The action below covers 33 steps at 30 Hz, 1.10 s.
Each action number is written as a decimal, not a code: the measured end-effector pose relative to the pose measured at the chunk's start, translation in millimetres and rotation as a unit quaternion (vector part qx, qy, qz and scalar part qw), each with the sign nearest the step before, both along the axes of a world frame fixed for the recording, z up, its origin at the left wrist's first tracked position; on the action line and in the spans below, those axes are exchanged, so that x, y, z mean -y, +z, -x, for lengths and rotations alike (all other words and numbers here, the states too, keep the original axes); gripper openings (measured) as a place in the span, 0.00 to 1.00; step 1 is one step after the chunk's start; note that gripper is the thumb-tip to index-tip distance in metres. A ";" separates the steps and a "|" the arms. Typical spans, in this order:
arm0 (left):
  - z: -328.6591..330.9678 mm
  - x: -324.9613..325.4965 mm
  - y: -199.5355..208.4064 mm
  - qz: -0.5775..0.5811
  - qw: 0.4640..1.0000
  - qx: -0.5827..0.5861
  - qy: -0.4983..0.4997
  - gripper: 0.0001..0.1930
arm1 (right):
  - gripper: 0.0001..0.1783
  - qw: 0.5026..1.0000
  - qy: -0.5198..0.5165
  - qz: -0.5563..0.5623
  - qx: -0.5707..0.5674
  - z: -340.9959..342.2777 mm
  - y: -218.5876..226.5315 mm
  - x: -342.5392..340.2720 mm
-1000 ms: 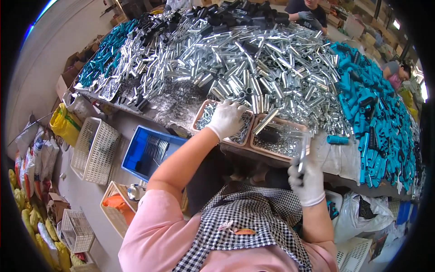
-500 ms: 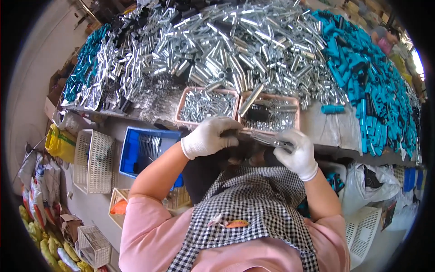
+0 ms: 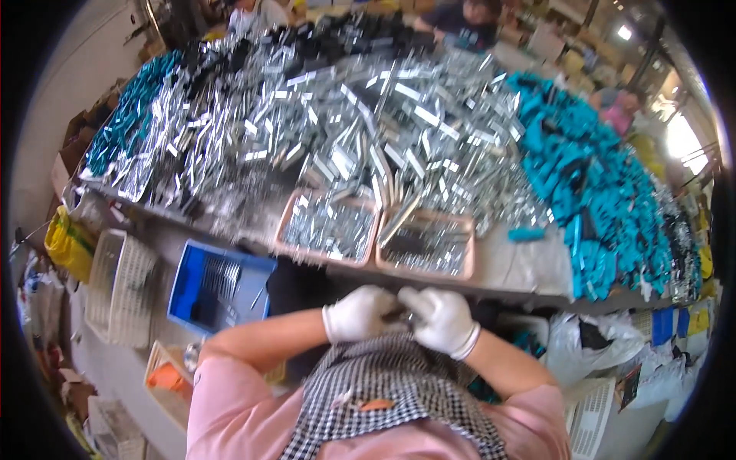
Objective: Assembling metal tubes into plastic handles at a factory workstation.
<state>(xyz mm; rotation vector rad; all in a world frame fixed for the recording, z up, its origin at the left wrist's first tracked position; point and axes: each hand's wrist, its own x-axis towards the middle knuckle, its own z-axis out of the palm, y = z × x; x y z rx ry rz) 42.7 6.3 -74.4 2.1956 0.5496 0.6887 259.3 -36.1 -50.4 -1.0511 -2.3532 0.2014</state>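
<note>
My left hand (image 3: 364, 313), in a white glove, is closed just above the checked apron (image 3: 387, 376). Against it from the right comes my right hand (image 3: 445, 322), gloved likewise, its fingers bent and pressed together. Something small and dark shows between the two hands, but gloves and blur hide its kind. Past the hands, at the table edge, a pink tray (image 3: 322, 257) holds small metal pieces. Beside it a second pink tray (image 3: 470, 253) also carries small shiny parts, with a metal tube (image 3: 400, 221) leaning across its left side.
A large heap of silver tubes (image 3: 345, 146) covers the table. Teal parts (image 3: 583, 176) are piled at the right, with one teal piece (image 3: 526, 234) apart. Below left stand a blue crate (image 3: 184, 287) and a white basket (image 3: 115, 299). People (image 3: 469, 19) are across the table.
Both hands have come back toward my apron and closed together. The shiny metal piece seen earlier in my right hand is now mostly hidden. The view has tilted up, showing more beyond the table.
</note>
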 end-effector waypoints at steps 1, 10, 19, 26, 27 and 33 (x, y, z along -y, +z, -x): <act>1.4 6.5 14.3 0.115 0.993 -0.026 0.026 0.18 | 0.33 1.000 0.027 -0.005 -0.006 -2.2 3.3 0.1; 20.2 5.4 -7.7 0.250 0.966 -0.060 -0.017 0.15 | 0.34 0.992 0.086 -0.001 0.089 19.5 3.2 2.6; 40.4 0.9 -16.5 0.225 0.970 -0.095 0.002 0.24 | 0.25 0.988 0.110 0.093 0.063 40.3 -14.4 -17.1; 173.7 6.6 -96.2 0.306 0.796 0.150 0.500 0.17 | 0.18 0.922 -0.047 0.367 -0.111 47.3 -48.3 -16.5; 192.4 -4.6 -107.2 0.317 0.719 0.141 0.602 0.16 | 0.17 0.881 -0.087 0.438 -0.154 43.9 -54.4 -16.2; 294.0 -51.3 -299.7 0.207 0.699 -0.217 0.649 0.20 | 0.19 0.853 -0.072 0.489 -0.167 38.5 -67.9 -27.7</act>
